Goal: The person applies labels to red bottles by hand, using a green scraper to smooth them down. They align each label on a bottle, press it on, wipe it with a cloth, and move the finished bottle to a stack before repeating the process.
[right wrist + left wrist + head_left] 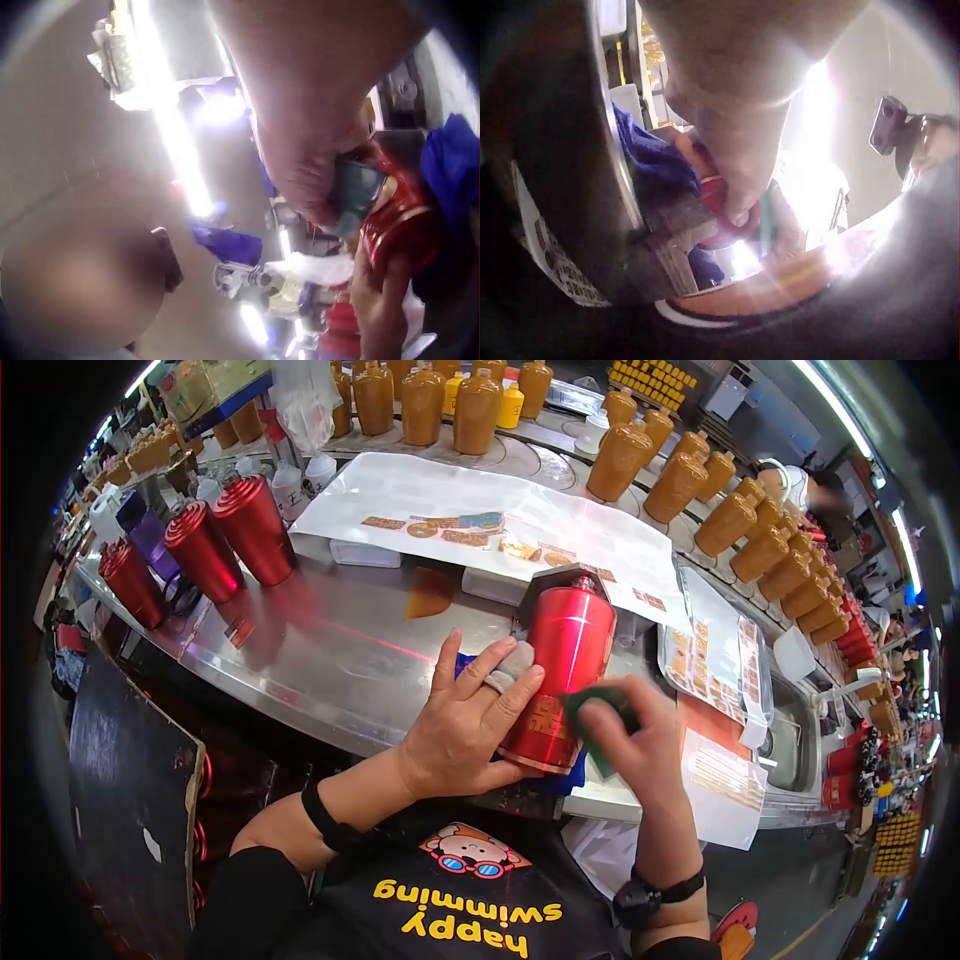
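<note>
A shiny red bottle (570, 650) lies tilted at the work surface's front edge, its neck pointing away, with a gold emblem (545, 718) low on its side. My left hand (462, 725) holds its left side, fingers along the body and thumb at the base. Pale covers (515, 660) sit on fingertips of this hand. My right hand (640, 740), slightly blurred, grips a dark green pad (603, 722) against the bottle beside the emblem. In the right wrist view, the green pad (356, 196) meets the red bottle (405, 217). A blue cloth (565, 778) shows under the bottle.
Three red bottles (205, 550) stand at the left. Behind the work sits a white sheet (400, 490) bearing gold decals. A tray of decals (715, 650) and a sink (795, 735) are at the right. Many brown bottles (620, 460) line the conveyor behind.
</note>
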### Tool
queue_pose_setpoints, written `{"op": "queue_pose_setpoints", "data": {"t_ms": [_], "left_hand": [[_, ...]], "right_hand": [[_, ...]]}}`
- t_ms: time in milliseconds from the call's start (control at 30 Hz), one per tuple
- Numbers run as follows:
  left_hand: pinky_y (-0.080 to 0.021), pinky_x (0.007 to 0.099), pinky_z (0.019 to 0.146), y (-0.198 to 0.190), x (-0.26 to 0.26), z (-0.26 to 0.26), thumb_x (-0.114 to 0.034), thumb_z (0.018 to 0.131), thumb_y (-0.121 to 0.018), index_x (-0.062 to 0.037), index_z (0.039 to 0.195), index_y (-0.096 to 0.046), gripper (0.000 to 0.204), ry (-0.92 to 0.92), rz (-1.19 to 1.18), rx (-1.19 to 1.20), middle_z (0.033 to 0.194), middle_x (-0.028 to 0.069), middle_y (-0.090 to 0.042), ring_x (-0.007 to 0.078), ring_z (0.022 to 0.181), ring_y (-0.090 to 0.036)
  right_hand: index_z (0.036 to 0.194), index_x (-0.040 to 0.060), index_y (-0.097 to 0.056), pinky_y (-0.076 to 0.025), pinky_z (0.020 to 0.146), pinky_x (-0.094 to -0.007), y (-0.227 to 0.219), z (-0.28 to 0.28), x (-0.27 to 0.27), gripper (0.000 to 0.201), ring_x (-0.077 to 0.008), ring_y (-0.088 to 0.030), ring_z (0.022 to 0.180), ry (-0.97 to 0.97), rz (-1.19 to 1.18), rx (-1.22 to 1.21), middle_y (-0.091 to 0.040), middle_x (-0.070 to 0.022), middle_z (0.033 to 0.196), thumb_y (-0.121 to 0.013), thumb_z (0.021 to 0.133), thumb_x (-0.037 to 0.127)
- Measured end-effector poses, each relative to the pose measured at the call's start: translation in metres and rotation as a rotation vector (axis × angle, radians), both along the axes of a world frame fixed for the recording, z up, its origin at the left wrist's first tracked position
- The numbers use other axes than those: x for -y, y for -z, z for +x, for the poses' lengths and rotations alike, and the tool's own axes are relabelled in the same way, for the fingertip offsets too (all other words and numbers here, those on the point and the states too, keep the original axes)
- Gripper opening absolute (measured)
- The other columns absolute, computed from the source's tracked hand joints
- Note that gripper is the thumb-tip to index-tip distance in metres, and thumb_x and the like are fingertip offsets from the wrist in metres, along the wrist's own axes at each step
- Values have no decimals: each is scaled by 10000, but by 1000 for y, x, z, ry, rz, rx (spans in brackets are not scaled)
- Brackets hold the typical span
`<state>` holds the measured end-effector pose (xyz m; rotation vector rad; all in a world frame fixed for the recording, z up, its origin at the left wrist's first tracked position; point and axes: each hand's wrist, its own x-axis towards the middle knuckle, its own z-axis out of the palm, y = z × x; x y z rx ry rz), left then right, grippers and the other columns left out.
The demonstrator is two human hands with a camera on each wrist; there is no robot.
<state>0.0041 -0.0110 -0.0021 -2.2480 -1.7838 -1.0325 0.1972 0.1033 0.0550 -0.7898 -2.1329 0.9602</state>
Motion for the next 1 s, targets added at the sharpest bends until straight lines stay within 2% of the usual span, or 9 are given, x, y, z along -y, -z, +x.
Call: {"op": "queue_pose_setpoints", "data": {"t_ms": [67, 167, 267, 367, 500, 567, 667, 800, 1000], "left_hand": [[-107, 641, 1126, 1, -1, 0, -532, 745, -741, 48, 1453, -335, 1002, 2, 23, 30, 1062, 199, -622, 401, 1356, -369], [-121, 649, 1119, 32, -3, 5, -557, 755, -722, 50, 1445, -349, 992, -52, -36, 222, 1180, 227, -593, 417, 1348, -372], [-108, 646, 1129, 25, -1, 3, -532, 757, -726, 27, 1482, -289, 1014, -57, -42, 90, 1389, 238, -459, 430, 1364, -345], [-118, 660, 1114, 3, 1, 1, -585, 767, -695, 55, 1469, -296, 1030, -30, -15, -23, 1306, 257, -509, 438, 1348, -357], [-126, 659, 1112, 20, -3, 7, -574, 761, -708, 53, 1471, -303, 1030, -31, -4, 156, 1280, 253, -521, 443, 1329, -374], [-131, 659, 1109, 26, -3, 8, -572, 755, -716, 52, 1468, -315, 1029, -7, -32, 224, 1267, 259, -522, 446, 1318, -381], [-137, 656, 1109, 12, -1, 7, -575, 745, -726, 43, 1475, -308, 1044, -20, -42, 82, 1265, 273, -515, 450, 1311, -383], [-168, 638, 1114, 20, -5, 4, -561, 748, -739, 26, 1483, -304, 1036, 17, -23, 127, 1315, 279, -488, 463, 1306, -389], [-217, 582, 1130, 33, -9, 4, -490, 744, -774, 19, 1497, -266, 1041, 84, -13, 228, 1427, 297, -405, 483, 1307, -401]], "right_hand": [[953, 8, -659, -471, 611, -288, -4, -1, -6, 140, -145, -595, 663, 157, 194, 53, -629, -87, 763, -720, 840, 64], [927, -3, -642, -471, 607, -293, -9, 0, 7, 128, -141, -589, 658, -163, -138, 113, -629, -95, 755, -715, 848, 67], [967, -1, -658, -465, 609, -255, -2, 2, -1, 150, -99, -579, 662, 137, 57, 22, -643, -64, 756, -717, 847, 68], [947, -4, -651, -468, 604, -252, -14, 3, 7, 134, -117, -601, 660, -214, -182, 5, -649, -86, 756, -711, 844, 59], [949, -2, -653, -467, 594, -257, -5, 4, -5, 143, -99, -595, 659, 166, 236, 65, -659, -73, 774, -713, 846, 76], [942, 2, -653, -473, 579, -275, -9, 11, 1, 147, -136, -607, 627, -69, -106, -11, -642, -96, 720, -713, 849, 98], [1033, 12, -642, -478, 600, -266, -9, 15, -1, 199, -114, -600, 644, 35, 111, 58, -650, -83, 739, -697, 871, 113], [1225, 16, -601, -501, 700, -250, 12, 57, -44, 318, -117, -621, 835, 194, 164, -74, -685, -113, 999, -627, 912, 63], [1064, 37, -693, -513, 948, -371, 20, 106, -123, 341, -313, -559, 1210, 295, 284, 262, -503, -181, 1411, -455, 883, -126]]}}
